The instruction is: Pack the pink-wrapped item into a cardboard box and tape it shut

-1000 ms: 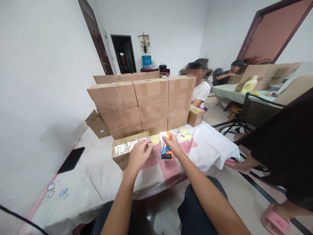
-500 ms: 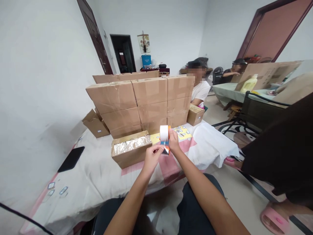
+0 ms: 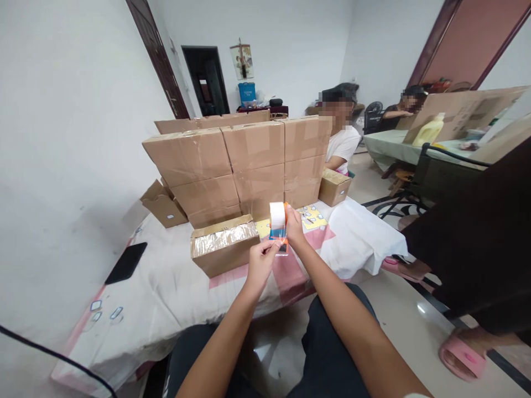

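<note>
My right hand (image 3: 295, 228) grips a tape dispenser (image 3: 277, 220) with a wide pale roll and orange and blue parts, held above the cloth-covered table. Pinched fingers of my left hand (image 3: 264, 258) are at the dispenser's lower end, on what looks like the clear tape's end. Just left of my hands lies a long cardboard box (image 3: 224, 257) with shiny clear tape along its top. Behind it rises a wall of stacked cardboard boxes (image 3: 257, 166).
A black flat object (image 3: 126, 263) lies on the tablecloth (image 3: 166, 298) at left. An open box (image 3: 164, 207) and a small box (image 3: 334, 187) flank the stack. A person (image 3: 342, 141) sits behind it; another stands at right in pink slippers (image 3: 462, 355).
The view has shifted slightly. My hands still hold the dispenser, and my left fingers sit a little higher at its lower end.
</note>
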A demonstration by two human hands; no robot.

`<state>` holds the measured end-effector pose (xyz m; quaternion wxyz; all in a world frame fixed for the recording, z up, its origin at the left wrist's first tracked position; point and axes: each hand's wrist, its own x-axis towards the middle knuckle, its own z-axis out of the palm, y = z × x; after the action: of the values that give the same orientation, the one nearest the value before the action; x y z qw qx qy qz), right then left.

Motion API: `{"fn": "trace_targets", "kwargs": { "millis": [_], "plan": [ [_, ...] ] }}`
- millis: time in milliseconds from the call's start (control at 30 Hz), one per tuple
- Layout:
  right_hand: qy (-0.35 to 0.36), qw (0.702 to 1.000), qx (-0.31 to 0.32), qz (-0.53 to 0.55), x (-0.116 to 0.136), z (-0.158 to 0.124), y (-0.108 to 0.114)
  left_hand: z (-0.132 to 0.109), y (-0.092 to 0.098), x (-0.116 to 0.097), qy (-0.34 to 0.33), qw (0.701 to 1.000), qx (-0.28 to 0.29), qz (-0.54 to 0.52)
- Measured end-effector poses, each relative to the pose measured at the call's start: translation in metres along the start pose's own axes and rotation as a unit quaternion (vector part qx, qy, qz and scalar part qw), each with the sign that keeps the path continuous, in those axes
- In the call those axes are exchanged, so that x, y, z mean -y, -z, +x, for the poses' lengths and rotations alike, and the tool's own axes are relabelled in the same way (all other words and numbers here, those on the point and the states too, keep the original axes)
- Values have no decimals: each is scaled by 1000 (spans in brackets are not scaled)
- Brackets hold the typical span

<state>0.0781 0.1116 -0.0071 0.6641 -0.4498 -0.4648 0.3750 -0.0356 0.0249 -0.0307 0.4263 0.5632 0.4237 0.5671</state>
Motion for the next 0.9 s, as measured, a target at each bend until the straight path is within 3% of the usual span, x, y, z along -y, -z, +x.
{"fn": "trace_targets", "kwargs": {
  "millis": [300,533,700,900],
  "plan": [
    [-12,1000,-1,23,0,-2,-2,-8,-4,-4,-14,1000,-12,19],
    [-5,994,-82,79,-2,26,9,-32,-14,-26,-29,998,22,54],
    [20,994,-34,106,-4,35,20,-34,-18,-17,14,999,31,27],
    [-16,991,54,121,3,27,18,-35,-18,-7,13,998,32,49]
  ]
}}
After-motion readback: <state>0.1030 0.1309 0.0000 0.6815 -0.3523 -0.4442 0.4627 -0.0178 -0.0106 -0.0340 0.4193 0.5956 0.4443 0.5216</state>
